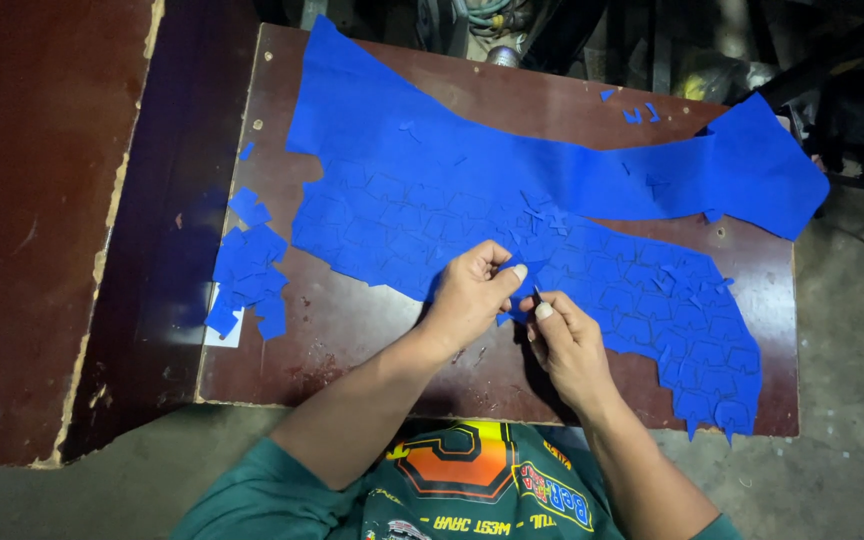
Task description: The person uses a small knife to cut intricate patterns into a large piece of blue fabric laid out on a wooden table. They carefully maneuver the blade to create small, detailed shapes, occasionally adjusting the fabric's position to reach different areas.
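A large blue sheet (422, 170), scored into many small shapes, lies spread across a dark brown table (352, 330). My left hand (469, 292) pinches the sheet's near edge at the table's middle, fingers closed on the blue material. Beside it, my right hand (567, 340) grips a small thin tool whose dark tip touches the same edge. The two hands almost touch each other.
A pile of cut blue pieces (248, 275) sits at the table's left edge on a white scrap. Small blue bits (640, 112) lie at the far right. A second reddish table (32, 220) stands to the left. Dark clutter lies beyond the far edge.
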